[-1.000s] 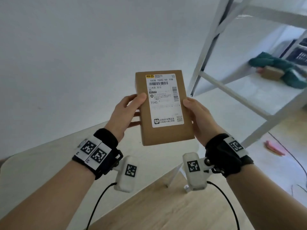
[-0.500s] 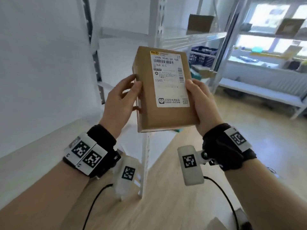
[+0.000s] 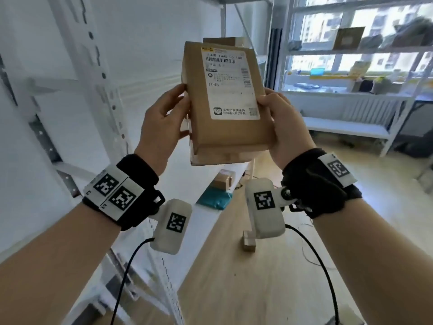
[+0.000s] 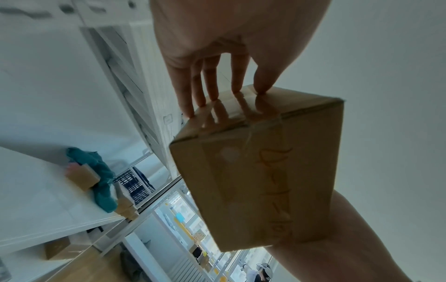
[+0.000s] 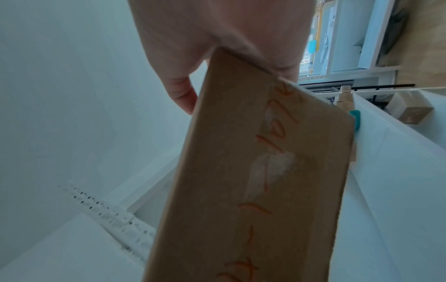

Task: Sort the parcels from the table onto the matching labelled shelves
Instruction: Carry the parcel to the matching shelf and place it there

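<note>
With your fingers (image 4: 212,84) pressed along one long side and your right hand (image 3: 284,127) clamping the other, you hold one cardboard parcel (image 3: 225,104) upright at chest height, off any surface, label (image 3: 230,83) facing you, likely to read its code against the shelves. Left hand (image 3: 161,127) mirrors it. Lower shelf (image 3: 210,221): one teal bag (image 3: 215,199), one small box (image 3: 222,180).
</note>
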{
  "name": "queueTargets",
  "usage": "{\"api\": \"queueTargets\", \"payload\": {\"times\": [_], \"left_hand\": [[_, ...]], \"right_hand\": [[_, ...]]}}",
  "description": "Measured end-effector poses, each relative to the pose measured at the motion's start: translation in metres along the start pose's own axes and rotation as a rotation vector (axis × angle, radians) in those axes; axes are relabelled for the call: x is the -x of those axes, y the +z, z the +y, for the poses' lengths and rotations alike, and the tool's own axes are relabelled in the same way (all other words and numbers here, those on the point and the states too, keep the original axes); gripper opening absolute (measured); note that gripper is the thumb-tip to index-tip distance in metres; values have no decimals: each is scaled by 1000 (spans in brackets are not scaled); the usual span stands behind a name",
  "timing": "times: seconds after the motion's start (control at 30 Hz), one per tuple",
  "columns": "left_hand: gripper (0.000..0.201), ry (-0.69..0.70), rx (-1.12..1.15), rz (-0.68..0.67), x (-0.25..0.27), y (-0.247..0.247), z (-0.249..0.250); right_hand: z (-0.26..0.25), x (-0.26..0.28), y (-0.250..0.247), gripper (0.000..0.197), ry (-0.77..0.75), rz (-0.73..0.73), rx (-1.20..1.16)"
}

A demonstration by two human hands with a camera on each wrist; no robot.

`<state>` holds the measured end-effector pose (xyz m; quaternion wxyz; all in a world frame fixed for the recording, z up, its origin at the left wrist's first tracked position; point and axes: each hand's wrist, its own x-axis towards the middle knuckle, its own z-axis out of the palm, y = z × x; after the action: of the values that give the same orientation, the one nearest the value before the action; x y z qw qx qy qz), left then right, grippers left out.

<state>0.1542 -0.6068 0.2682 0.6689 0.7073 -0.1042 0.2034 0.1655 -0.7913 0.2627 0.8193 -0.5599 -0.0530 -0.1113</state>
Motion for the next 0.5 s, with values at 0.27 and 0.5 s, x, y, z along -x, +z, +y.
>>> {"api": "queueTargets", "payload": {"times": [0.27, 0.5], "left_hand": [[38, 57, 63, 25, -136, 46, -5], [41, 113, 16, 111, -222, 59, -9]], "right_hand": [[-27, -154, 2, 38, -79, -135, -84], [-34, -256, 18, 39, -111, -316, -69]]}}
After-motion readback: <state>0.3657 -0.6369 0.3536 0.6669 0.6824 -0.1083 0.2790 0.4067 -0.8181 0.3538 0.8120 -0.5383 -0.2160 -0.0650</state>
